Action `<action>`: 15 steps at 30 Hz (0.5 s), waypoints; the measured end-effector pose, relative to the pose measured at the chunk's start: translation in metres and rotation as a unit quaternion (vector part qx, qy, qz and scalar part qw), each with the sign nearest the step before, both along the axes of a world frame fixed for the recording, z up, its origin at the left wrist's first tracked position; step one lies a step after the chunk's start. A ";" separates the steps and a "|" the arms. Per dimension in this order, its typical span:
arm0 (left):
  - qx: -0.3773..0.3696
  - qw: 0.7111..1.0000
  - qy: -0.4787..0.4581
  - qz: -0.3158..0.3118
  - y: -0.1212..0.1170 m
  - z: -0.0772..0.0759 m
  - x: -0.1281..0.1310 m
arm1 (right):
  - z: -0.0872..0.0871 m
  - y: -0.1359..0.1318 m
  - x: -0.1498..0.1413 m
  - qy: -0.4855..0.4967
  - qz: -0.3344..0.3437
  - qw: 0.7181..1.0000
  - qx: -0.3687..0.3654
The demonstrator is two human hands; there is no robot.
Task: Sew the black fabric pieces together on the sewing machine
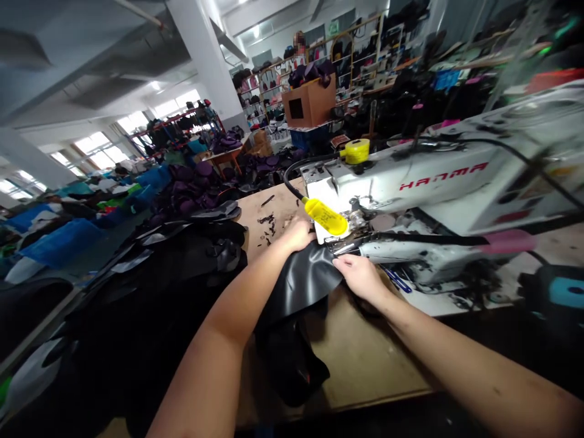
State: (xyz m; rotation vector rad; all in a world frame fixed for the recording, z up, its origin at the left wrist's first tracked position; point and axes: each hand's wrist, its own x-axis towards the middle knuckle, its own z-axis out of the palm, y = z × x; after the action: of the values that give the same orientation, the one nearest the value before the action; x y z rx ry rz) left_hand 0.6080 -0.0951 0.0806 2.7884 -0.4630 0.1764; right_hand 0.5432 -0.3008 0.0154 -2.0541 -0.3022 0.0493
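A glossy black sheet of leather-like material lies at the needle end of a white sewing machine. My right hand pinches its right edge, just below the machine's narrow arm. On the far left side of the sheet is my left hand, its fingers bent and partly hidden beside the machine head; whether they grip or only press cannot be made out. A yellow lamp on a bendable black neck covers part of the needle area. More black material hangs below the sheet.
A large heap of black pieces fills the left side. Dark scraps lie on the wooden tabletop. Blue-handled scissors rest under the machine arm. Farther off are a cardboard box, shelves and a person.
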 end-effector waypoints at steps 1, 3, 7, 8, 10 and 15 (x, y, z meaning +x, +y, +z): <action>0.037 0.997 -0.048 0.048 -0.004 0.004 -0.013 | 0.000 0.002 0.001 -0.002 -0.005 1.000 -0.005; 0.101 0.984 -0.105 0.098 -0.015 0.008 -0.047 | -0.001 0.006 0.003 -0.007 -0.006 1.000 -0.009; 0.139 0.987 -0.081 -0.003 -0.030 -0.005 -0.115 | -0.006 0.005 -0.001 -0.018 0.001 1.000 -0.012; 0.137 0.988 -0.067 -0.019 -0.030 -0.009 -0.125 | -0.008 0.004 -0.004 -0.019 0.001 1.000 -0.013; 0.113 0.993 -0.038 -0.010 -0.026 -0.016 -0.136 | -0.012 0.003 -0.010 -0.007 -0.003 1.000 -0.001; 0.008 0.996 0.068 0.063 -0.017 -0.004 -0.128 | -0.021 0.001 -0.016 0.108 -0.023 0.991 0.081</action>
State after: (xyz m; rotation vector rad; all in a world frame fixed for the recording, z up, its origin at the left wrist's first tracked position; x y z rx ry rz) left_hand 0.4803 -0.1118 0.0763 2.8239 -0.2560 0.0111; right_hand 0.5273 -0.2996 -0.0054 -1.8746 -0.1209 0.2104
